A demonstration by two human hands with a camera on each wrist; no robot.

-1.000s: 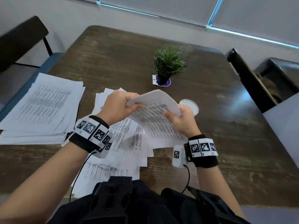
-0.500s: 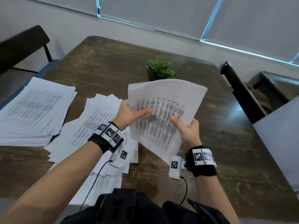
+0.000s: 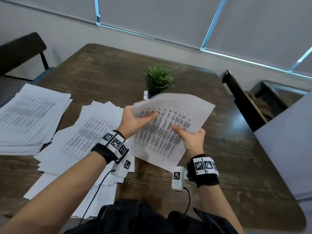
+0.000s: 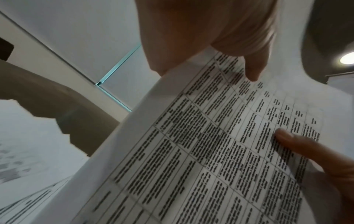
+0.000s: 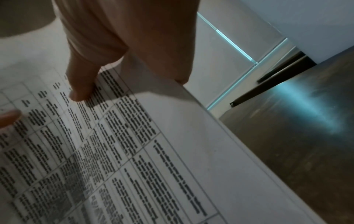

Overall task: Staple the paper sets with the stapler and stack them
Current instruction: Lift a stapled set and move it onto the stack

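Above the table [image 3: 101,73], paper set [image 3: 168,132] pinched by left hand [image 3: 135,121], right hand [image 3: 192,141]

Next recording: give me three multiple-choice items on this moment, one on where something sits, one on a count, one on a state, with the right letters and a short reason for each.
1. Where is the potted plant?
A. On the table, beyond the held papers
B. On the chair at the left
C. On the left paper stack

2. How many hands hold the paper set?
A. None
B. One
C. Two

3. What is the state of the held paper set?
A. Flat on the table
B. Lifted off the table, its top edge curling
C. Crumpled into a ball

Answers:
1 A: the plant stands on the wooden tabletop behind the sheets.
2 C: the left hand grips the upper left edge, and the right hand grips the right edge, thumbs on the printed face.
3 B: the sheets hang in the air between both hands, and the top edge bends over.
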